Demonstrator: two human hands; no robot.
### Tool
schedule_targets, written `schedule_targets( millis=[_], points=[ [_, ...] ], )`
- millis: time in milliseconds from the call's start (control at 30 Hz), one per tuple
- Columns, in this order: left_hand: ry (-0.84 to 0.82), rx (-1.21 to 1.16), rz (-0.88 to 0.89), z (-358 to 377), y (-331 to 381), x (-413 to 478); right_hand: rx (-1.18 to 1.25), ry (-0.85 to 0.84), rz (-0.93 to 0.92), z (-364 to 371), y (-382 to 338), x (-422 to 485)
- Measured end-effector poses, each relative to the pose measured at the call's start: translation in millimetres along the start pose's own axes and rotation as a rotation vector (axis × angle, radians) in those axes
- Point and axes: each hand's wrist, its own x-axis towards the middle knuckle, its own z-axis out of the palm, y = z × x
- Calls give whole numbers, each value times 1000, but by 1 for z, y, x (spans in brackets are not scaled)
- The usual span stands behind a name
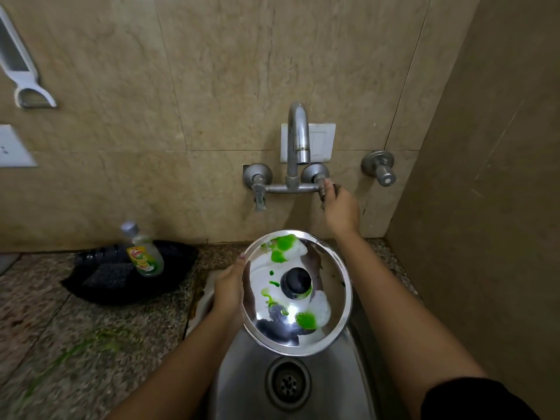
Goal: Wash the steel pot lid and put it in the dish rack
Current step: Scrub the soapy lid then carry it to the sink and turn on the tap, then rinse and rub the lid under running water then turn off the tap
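Steel pot lid (327,298) held over the sink basin (360,359), knob side up, tilted toward the camera. Black knob (296,282) at centre; green dish liquid (283,248) pooled near the far rim, dribbled beside the knob and gathered again near the front edge. Left hand (228,287) clamped on the lid's left rim, thumb over the top edge, fingers underneath and out of sight. Right hand (341,207) closed around the right tap lever (323,189), below the spout (298,137). No water visible from the spout.

Step in hand, by judgement: opening the tap to wet the lid.

Advised: turn the lever gently, to avoid a hard jet splashing off the polished steel. Keep the lid low in the basin, directly beneath the spout mouth, slightly tilted so runoff heads to the drain (288,384). Hold firm with the left hand (soap on steel likely slippery). Spread the soap before flushing it off.

Dish soap bottle (142,253) standing in a black tray (91,283) on the counter, left. Dish rack not in view.
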Motion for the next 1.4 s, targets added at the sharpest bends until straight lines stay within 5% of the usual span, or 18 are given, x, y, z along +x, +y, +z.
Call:
schedule_targets(
  millis=[200,367,633,733,867,1033,1200,1400],
  points=[
    [-5,-10,-16,1,-4,0,192,-8,77,-4,-3,-6],
    [3,11,-1,-2,-6,4,176,-189,181,-6,10,-42],
    [40,34,22,-1,-16,4,-702,-566,-407,19,19,-139],
    [-6,24,-10,-5,-20,5,-714,-628,-455,20,15,-138],
    [35,34,36,-7,-13,9,-697,-525,-221,12,22,-116],
    [-65,2,-24,-2,-17,7,-684,-649,-573,26,13,-139],
    [-36,-92,-65,2,-20,10,-744,-513,-188,14,26,-112],
    [-57,-100,-170,6,-21,13,-724,-514,-709,35,24,-159]
  ],
)
